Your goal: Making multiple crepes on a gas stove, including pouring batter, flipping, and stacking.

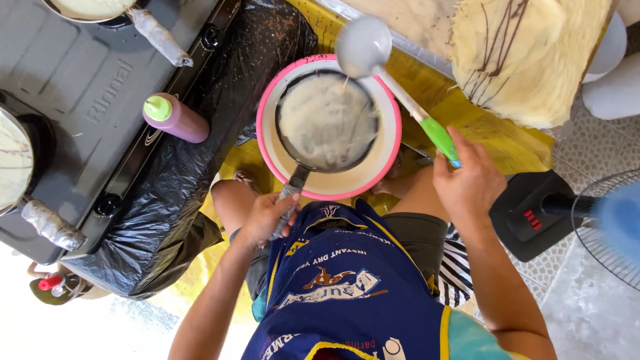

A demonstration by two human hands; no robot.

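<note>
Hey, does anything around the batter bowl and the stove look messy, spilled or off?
Mostly tidy. The black plastic sheet beside the stove is speckled with pale spatter near the pink-rimmed bowl. The purple squeeze bottle lies on its side. The left hand holds the pan over the bowl; the right hand holds the ladle.

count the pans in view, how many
3: one held by the left hand over the pink basin at, one on the stove's top edge, one at its left edge
</note>
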